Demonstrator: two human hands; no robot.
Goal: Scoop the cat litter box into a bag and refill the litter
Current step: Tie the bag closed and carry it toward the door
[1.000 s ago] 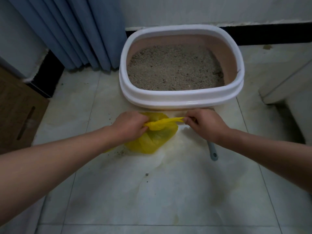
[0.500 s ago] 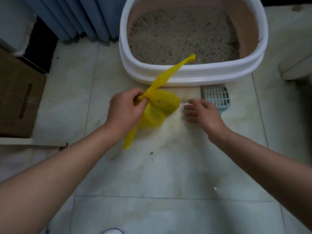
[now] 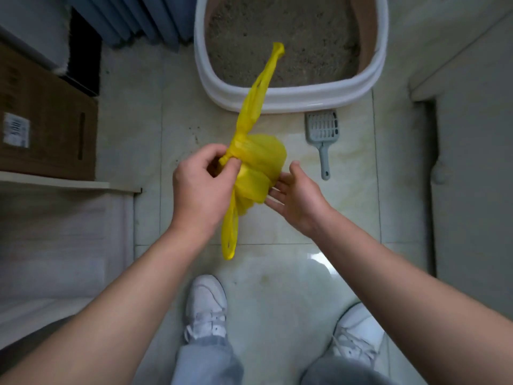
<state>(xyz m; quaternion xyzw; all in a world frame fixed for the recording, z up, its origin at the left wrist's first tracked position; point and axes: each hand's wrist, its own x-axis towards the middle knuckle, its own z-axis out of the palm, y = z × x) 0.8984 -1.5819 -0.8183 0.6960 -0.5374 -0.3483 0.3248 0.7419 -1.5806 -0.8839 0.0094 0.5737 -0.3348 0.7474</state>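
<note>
Pinching the knot of the yellow bag (image 3: 258,159), your left hand (image 3: 204,184) holds it above the floor before the litter box (image 3: 291,98); your right hand (image 3: 295,198), fingers straight, touches its side. Scoop (image 3: 323,134) lies nearby.

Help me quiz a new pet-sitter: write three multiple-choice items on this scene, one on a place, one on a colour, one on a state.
1. Relative to the litter box, the scoop lies: A. inside it; B. on the floor beside it; C. on its rim.
2. The bag is: A. black; B. white; C. yellow.
3. The left hand: A. pinches the bag at its knot; B. hangs empty; C. holds the scoop.
Key: 1 B, it lies flat just outside the rim; 2 C, plainly yellow plastic; 3 A, its fingers curl round the knotted neck.
</note>
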